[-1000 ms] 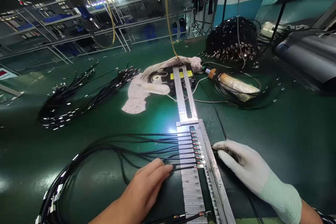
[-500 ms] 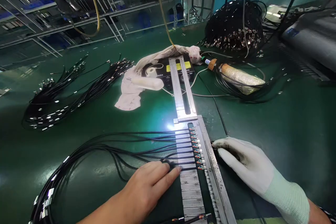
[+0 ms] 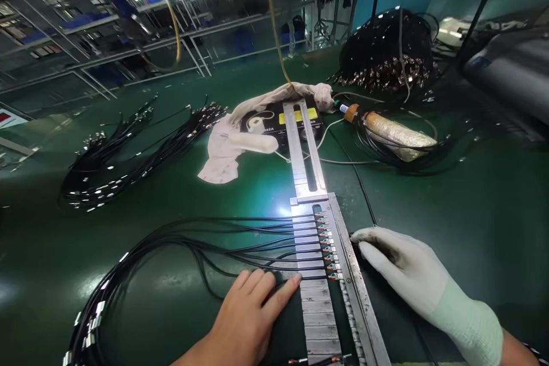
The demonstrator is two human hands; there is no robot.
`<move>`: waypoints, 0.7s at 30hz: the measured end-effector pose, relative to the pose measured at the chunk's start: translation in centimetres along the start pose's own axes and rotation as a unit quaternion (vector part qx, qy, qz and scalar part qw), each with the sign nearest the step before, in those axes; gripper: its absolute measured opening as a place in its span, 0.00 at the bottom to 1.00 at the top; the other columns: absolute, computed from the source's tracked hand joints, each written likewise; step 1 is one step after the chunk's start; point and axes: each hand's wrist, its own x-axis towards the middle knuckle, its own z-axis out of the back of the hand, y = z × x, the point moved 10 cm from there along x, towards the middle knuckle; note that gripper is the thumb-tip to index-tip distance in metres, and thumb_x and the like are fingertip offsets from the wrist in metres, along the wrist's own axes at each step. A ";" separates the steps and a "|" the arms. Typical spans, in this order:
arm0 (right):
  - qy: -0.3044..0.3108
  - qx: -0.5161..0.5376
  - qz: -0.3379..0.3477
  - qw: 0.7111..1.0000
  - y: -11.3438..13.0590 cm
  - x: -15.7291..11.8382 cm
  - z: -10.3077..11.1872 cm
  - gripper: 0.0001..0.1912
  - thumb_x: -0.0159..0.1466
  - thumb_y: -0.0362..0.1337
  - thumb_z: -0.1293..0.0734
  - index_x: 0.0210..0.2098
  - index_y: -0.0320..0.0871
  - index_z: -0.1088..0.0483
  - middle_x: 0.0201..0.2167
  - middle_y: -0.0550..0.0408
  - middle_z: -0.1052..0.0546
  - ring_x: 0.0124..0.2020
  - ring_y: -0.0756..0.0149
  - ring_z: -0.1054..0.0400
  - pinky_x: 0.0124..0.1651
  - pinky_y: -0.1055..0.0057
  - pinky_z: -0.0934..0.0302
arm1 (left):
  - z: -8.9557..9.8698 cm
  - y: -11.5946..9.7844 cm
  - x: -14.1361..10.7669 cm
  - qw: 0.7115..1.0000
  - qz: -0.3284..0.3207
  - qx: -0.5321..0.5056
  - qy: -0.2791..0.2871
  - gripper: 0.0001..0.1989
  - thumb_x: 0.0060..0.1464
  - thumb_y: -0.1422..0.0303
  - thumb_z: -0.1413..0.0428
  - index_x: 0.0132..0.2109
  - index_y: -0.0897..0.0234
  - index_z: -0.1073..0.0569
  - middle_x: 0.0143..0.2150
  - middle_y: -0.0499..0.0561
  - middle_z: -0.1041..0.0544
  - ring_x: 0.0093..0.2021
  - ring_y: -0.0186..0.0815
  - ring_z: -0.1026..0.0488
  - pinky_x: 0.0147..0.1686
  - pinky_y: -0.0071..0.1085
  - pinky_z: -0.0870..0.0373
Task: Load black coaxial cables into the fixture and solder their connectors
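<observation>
A slotted metal fixture [image 3: 319, 320] runs lengthwise in front of me. Several black cables [image 3: 253, 238] lie across its grooves, their stripped ends with coloured wires and small metal connectors [image 3: 329, 250] lined up along the right-hand rail [image 3: 359, 297]. My bare left hand [image 3: 253, 309] is closed at the lowest cable, the thumb tip pressing it by the fixture's left edge; its curled fingers partly cover that cable. On the other side, my right hand [image 3: 403, 269], in a white glove with a pale green cuff, pinches at the rail's outer edge. What lies between its fingertips is hidden.
Behind the fixture sit a black box with a yellow label [image 3: 295, 117] and a glowing lamp wrapped in pale cloth [image 3: 223, 151]. Cable bundles [image 3: 141, 166] lie left, a large cable heap [image 3: 386, 51] back right, and a foil-wrapped roll [image 3: 398, 134] before it.
The whole scene has shifted slightly right and down in view. My left fingers have drawn back a little from the fixture, while the thumb stays at the lowest cable. The right hand keeps its place.
</observation>
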 end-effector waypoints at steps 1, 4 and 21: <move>0.001 -0.002 -0.001 1.000 0.0 0.0 -0.1 0.11 0.70 0.47 0.42 0.43 0.56 0.30 0.42 0.66 0.26 0.43 0.68 0.32 0.44 0.68 0.38 | 0.5 -0.1 0.5 1.000 0.002 -0.008 -0.013 0.23 0.63 0.75 0.60 0.64 0.63 0.39 0.39 0.54 0.32 0.35 0.37 0.37 0.33 0.32 0.41; -0.021 -0.034 0.009 0.999 0.6 -0.5 -0.4 0.12 0.69 0.47 0.42 0.47 0.54 0.32 0.38 0.62 0.26 0.40 0.66 0.32 0.43 0.66 0.38 | 1.0 -0.6 2.6 1.000 -0.002 -0.015 -0.013 0.24 0.61 0.78 0.57 0.64 0.65 0.42 0.56 0.58 0.33 0.52 0.42 0.38 0.48 0.40 0.38; -0.107 -0.292 0.060 0.949 4.6 -1.1 -2.6 0.20 0.70 0.42 0.44 0.58 0.47 0.36 0.35 0.56 0.21 0.31 0.56 0.26 0.33 0.60 0.35 | -0.1 1.2 6.0 0.996 0.076 -0.036 -0.028 0.26 0.64 0.66 0.55 0.66 0.68 0.46 0.68 0.58 0.47 0.68 0.44 0.52 0.64 0.47 0.49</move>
